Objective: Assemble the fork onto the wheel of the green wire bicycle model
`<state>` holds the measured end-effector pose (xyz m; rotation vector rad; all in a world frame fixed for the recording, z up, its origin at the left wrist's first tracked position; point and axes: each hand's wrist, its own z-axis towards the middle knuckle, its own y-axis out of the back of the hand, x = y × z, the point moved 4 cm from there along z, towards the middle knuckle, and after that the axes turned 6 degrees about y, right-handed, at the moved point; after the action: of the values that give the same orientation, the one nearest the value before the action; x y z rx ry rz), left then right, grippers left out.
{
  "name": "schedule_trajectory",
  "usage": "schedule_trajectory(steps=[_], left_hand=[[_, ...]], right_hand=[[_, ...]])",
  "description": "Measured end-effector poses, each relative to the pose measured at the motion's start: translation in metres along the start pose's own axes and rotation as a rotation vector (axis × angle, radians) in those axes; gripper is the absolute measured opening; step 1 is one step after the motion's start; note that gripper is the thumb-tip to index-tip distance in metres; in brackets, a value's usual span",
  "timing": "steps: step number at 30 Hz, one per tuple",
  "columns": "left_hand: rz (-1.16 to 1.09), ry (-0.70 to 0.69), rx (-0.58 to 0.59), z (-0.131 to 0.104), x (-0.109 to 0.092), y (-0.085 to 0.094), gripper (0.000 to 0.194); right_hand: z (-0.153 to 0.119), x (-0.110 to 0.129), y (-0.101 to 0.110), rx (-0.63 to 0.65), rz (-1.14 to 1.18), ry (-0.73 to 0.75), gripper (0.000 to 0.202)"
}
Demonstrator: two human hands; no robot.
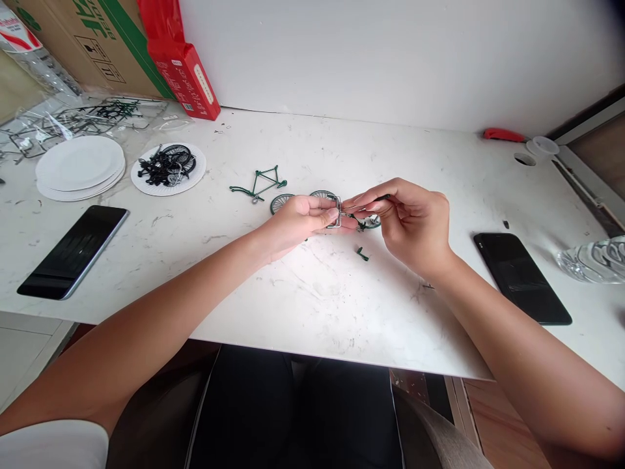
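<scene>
My left hand (pixel 305 220) pinches a small silvery wire frame (pixel 336 213) between thumb and fingers. Close against its right side, my right hand (pixel 413 218) has its fingers pressed together on a thin dark-tipped piece (pixel 383 197), its tip at the wire frame. Small spoked wheels (pixel 280 203) lie behind my hands, partly covered by them. A green miniature bicycle frame (pixel 265 182) rests on the white table, back and left of my left hand. Just below the gap between my hands is a small green part (pixel 362 254).
Black bicycle parts (pixel 168 164) fill a paper plate (pixel 199 174), beside stacked plates (pixel 81 166). Phones lie at left (pixel 73 251) and right (pixel 521 277). A red box (pixel 193 81), carton (pixel 112 58) and parts pile stand back left; a bottle (pixel 596 259) is at right.
</scene>
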<state>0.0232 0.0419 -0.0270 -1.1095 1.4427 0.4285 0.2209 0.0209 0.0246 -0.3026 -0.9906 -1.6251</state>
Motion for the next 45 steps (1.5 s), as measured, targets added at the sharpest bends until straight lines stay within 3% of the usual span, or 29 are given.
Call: schedule_trajectory(steps=[7,12,20,29,33,36,39,45], left_hand=[[0.008,0.005,-0.011,-0.002,-0.003,-0.003,0.014],[0.004,0.018,-0.026,-0.004,-0.005,-0.005,0.015],[0.016,0.012,-0.005,0.0,-0.003,-0.004,0.016],[0.014,0.036,-0.021,-0.003,-0.002,-0.005,0.016],[0.018,0.021,-0.03,-0.001,0.0,-0.002,0.019],[0.059,0.03,-0.036,-0.002,-0.001,-0.002,0.017],[0.062,0.037,-0.03,-0.003,-0.002,-0.004,0.017],[-0.008,0.005,-0.028,-0.004,-0.006,-0.006,0.01]], right_hand=[[0.0,0.005,0.0,0.032,-0.04,0.064,0.023],[0.0,0.008,0.001,-0.025,-0.133,0.055,0.016],[-0.002,0.007,-0.001,-0.154,-0.039,-0.052,0.036],[0.008,0.01,0.009,-0.002,-0.367,0.052,0.057],[0.009,0.01,0.006,0.101,-0.372,0.047,0.07],[0.007,0.006,0.002,0.159,-0.283,-0.055,0.078],[0.006,0.002,0.002,0.146,-0.22,-0.138,0.081],[0.007,-0.002,0.007,0.067,-0.31,-0.064,0.067]])
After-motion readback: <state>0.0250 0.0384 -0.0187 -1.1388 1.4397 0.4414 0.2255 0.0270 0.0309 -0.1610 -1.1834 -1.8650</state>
